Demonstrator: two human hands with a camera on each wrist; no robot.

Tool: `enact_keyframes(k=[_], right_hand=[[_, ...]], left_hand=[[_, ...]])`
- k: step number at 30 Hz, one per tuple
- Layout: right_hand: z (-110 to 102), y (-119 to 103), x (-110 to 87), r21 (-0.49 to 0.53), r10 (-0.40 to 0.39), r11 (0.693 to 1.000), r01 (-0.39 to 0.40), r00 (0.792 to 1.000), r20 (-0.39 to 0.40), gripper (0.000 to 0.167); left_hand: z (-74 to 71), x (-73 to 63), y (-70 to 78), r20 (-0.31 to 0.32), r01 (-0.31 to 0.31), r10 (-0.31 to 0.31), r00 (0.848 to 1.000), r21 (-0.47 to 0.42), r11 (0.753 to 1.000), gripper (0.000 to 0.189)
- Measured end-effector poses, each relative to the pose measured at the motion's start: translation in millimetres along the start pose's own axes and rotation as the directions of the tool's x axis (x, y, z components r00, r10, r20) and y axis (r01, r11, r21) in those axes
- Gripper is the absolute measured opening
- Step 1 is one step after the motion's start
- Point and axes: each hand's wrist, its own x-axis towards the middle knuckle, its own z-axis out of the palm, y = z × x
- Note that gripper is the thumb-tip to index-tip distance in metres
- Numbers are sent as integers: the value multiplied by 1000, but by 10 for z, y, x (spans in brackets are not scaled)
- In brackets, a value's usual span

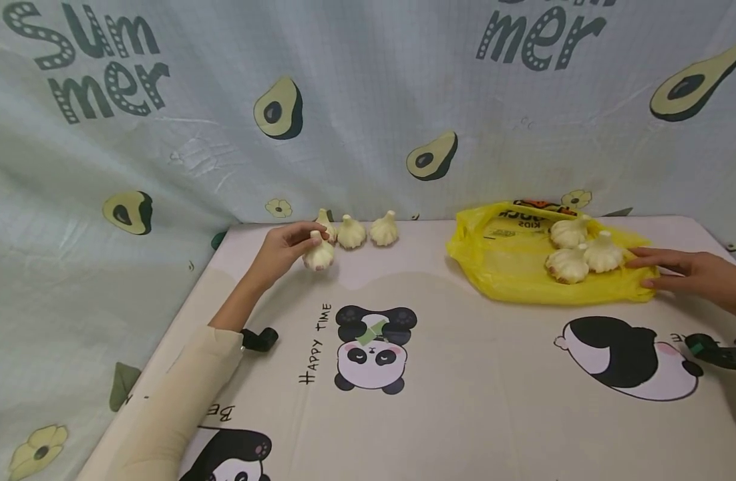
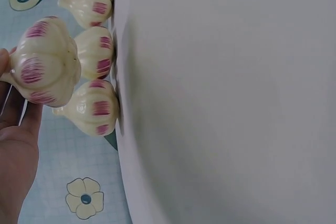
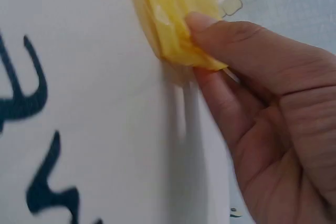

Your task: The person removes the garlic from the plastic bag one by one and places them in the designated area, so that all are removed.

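Over the table (image 1: 464,414), the left hand (image 1: 278,254) pinches garlic (image 1: 319,256), the right hand (image 1: 698,272) a yellow bag (image 1: 500,267).

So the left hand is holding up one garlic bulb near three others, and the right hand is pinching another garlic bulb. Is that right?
Not quite: the right hand is pinching the yellow bag, as the right wrist view shows. The left hand does hold up one garlic bulb near three others.

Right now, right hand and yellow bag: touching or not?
Touching. The right wrist view shows it plainly: the right hand pinches the end of the yellow bag, thumb on top and a finger beneath.
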Motion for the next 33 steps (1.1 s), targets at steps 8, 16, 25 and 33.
enact_keyframes(k=[8, 16, 25, 33], right_hand=[[-99, -161, -24, -57, -37, 998, 35, 999, -39, 70], [-85, -196, -6, -157, -61, 987, 46, 994, -93, 64], [-110, -154, 10, -223, -60, 974, 33, 992, -115, 67], [-75, -75, 42, -209, -39, 978, 14, 993, -115, 68]], left_hand=[[-73, -47, -16, -25, 21, -21, 999, 13, 1000, 27], [-95, -93, -70, -26, 4, -4, 1000, 4, 1000, 28], [-114, -116, -85, -28, -4, 5, 1000, 23, 1000, 26], [-136, -115, -108, -27, -10, 11, 1000, 31, 999, 25]])
